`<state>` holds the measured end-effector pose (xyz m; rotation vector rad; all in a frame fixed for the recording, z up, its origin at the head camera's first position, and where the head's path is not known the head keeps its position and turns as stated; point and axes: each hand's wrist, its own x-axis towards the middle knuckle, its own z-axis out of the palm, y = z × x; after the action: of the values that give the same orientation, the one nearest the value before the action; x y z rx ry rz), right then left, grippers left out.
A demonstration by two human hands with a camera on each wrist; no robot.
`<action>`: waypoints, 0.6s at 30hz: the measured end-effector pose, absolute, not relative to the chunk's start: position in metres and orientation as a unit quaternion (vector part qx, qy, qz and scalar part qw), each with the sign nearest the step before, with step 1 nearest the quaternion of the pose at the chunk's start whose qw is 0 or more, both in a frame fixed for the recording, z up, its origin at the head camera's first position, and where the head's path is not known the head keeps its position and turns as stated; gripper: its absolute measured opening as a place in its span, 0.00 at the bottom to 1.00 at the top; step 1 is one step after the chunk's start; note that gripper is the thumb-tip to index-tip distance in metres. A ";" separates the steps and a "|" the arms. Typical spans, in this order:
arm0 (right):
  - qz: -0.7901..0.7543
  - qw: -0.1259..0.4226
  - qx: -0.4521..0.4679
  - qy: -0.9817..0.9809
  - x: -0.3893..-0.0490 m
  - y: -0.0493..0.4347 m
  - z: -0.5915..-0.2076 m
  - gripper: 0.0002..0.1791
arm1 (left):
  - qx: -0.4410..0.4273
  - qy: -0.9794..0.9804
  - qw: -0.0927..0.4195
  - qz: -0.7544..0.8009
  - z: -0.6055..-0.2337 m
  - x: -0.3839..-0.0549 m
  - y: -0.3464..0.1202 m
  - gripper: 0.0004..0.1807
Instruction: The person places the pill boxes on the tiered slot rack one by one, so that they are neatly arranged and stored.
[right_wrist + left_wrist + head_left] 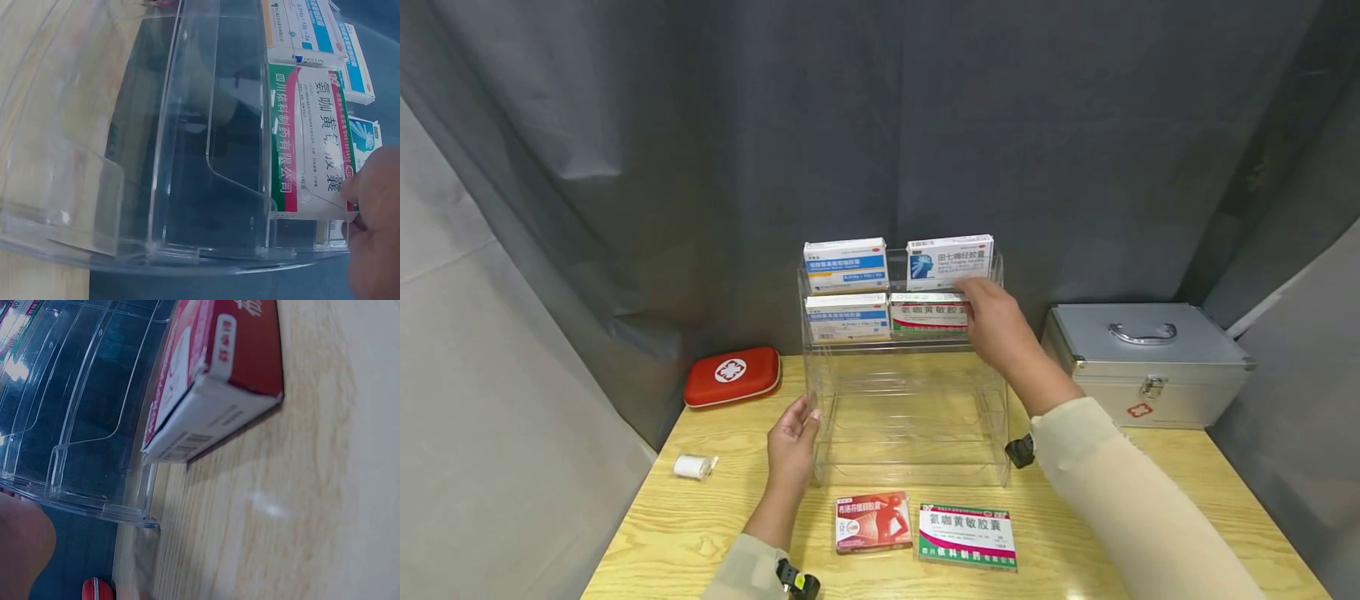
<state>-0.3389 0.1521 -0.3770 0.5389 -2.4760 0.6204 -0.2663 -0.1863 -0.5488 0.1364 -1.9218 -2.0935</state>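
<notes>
My right hand (1000, 323) pinches the edge of a green, white and magenta medicine box (309, 140) with thumb and finger. This box stands on the second tier of a clear acrylic rack (910, 475), below a white and blue medicine box (951, 262) on the top tier. Two more blue and white medicine boxes (847, 318) stand left of them, one per tier. Low on the rack's left side, my left hand (792, 437) rests against the outer edge, fingers loosely bent. Its fingertips are mostly hidden in the left wrist view.
In front of the rack lie a red medicine box (872, 522) and another green and white medicine box (967, 537). A red first-aid case (732, 377) and a small white roll (694, 467) lie to the left. A silver metal case (1150, 358) stands right; a dark curtain (880, 125) hangs behind.
</notes>
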 end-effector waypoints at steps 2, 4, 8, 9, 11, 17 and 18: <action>0.232 0.263 0.201 -0.915 -0.336 0.153 -0.379 0.22 | 0.048 -0.667 0.148 -0.729 -0.549 -0.267 -0.187 0.24; 0.231 0.262 0.206 -0.914 -0.329 0.155 -0.381 0.25 | 0.047 -0.668 0.150 -0.728 -0.550 -0.267 -0.187 0.24; 0.242 0.280 0.224 -0.902 -0.309 0.164 -0.390 0.29 | 0.045 -0.673 0.150 -0.723 -0.552 -0.267 -0.187 0.25; 0.247 0.286 0.227 -0.898 -0.302 0.167 -0.393 0.29 | 0.045 -0.673 0.150 -0.723 -0.553 -0.267 -0.187 0.25; 0.267 0.291 0.228 -0.890 -0.289 0.172 -0.399 0.30 | 0.045 -0.674 0.149 -0.722 -0.553 -0.267 -0.188 0.25; 0.327 0.245 0.209 -0.889 -0.247 0.190 -0.432 0.29 | 0.042 -0.673 0.149 -0.724 -0.553 -0.268 -0.188 0.25; 0.334 0.233 0.206 -0.889 -0.240 0.193 -0.439 0.29 | 0.042 -0.672 0.149 -0.725 -0.552 -0.268 -0.188 0.25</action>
<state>-0.2396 0.1933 -0.4395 0.5669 -2.4428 0.9177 -0.2679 -0.1878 -0.5524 0.1210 -1.9308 -2.0835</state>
